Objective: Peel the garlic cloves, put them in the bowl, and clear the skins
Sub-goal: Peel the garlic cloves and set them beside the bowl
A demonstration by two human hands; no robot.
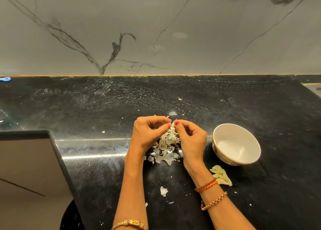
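Observation:
My left hand (147, 134) and my right hand (190, 139) meet over the black counter, and both pinch one small garlic clove (173, 125) between their fingertips. Below them lies a heap of papery garlic skins (166, 148). A white bowl (250, 142) with a patterned outside stands to the right of my right hand, and nothing shows inside it. Several peeled cloves (221, 175) lie on the counter in front of the bowl, beside my right wrist.
Loose skin scraps lie near my forearms, one larger piece (163, 191) among them. The black counter (104, 108) runs back to a grey marble wall (156, 29). The counter's edge drops off at the left (57, 151). A blue item (6, 79) sits far left.

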